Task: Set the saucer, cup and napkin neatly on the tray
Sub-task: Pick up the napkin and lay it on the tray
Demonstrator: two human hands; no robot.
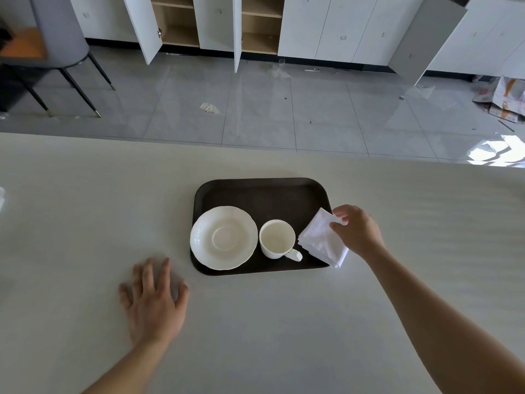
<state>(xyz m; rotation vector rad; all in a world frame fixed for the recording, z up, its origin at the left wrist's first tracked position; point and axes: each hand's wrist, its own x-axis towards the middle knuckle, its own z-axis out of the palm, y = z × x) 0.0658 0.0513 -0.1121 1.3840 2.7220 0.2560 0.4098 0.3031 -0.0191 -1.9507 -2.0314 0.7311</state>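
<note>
A dark brown tray (264, 194) lies on the white table. On its left side sits a white saucer (223, 238), its rim slightly over the tray's left edge. An empty white cup (277, 238) stands upright beside the saucer, handle pointing toward me and to the right. A folded white napkin (321, 240) rests tilted on the tray's right edge, its near corner hanging over the rim. My right hand (359, 230) pinches the napkin's far right corner. My left hand (154, 300) lies flat on the table, fingers spread, left of the tray's near corner.
The white table (85, 194) spreads wide around the tray. Beyond its far edge is grey tiled floor with scraps, a chair (56, 38) at far left, and white cabinets (312, 24) with some doors open. A white object (1, 196) peeks in at the left edge.
</note>
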